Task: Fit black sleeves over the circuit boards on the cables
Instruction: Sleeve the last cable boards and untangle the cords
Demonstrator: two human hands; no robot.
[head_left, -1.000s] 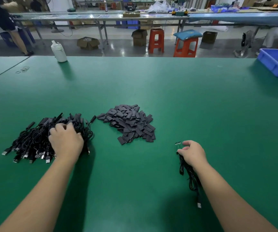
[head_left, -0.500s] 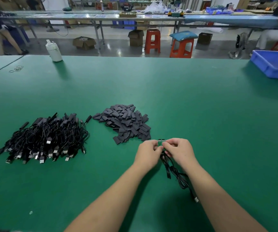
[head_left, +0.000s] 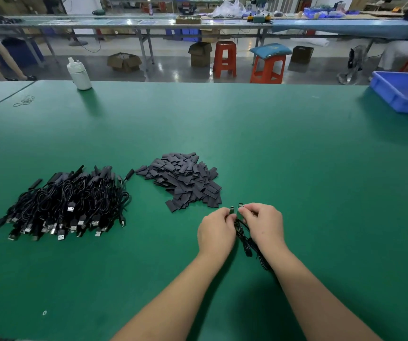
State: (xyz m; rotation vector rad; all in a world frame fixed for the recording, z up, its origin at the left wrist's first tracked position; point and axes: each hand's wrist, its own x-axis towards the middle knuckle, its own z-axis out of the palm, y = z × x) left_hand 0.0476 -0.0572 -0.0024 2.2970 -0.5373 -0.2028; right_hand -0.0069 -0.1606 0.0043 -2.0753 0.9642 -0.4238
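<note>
Both forearms reach in from the bottom edge and meet near the table's middle, just in front of the sleeve pile [head_left: 184, 179]. Left hand [head_left: 216, 231] is knuckles up, fingers curled, pinching a small piece at its fingertips; whether that is a black sleeve or a second board end, cannot tell, too small. Right hand [head_left: 264, 223] also knuckles up, fingers curled, pinching the small green circuit board [head_left: 240, 206] at the end of a black cable [head_left: 247, 244]; the board pokes up past the fingertips and the cable trails back between the wrists onto the green table [head_left: 296, 168]. The two hands are nearly touching at the fingertips. Cable heap [head_left: 65, 205] lies well to the left, untouched, USB plugs facing the near side. White bottle [head_left: 78, 73] at the far left edge, blue bin [head_left: 402, 92] at the far right. Versus half a second ago: hands sit at much the same spot and pose, still together over the board; a second ago the left hand was on the cable heap and the right alone held the cable further right.
</note>
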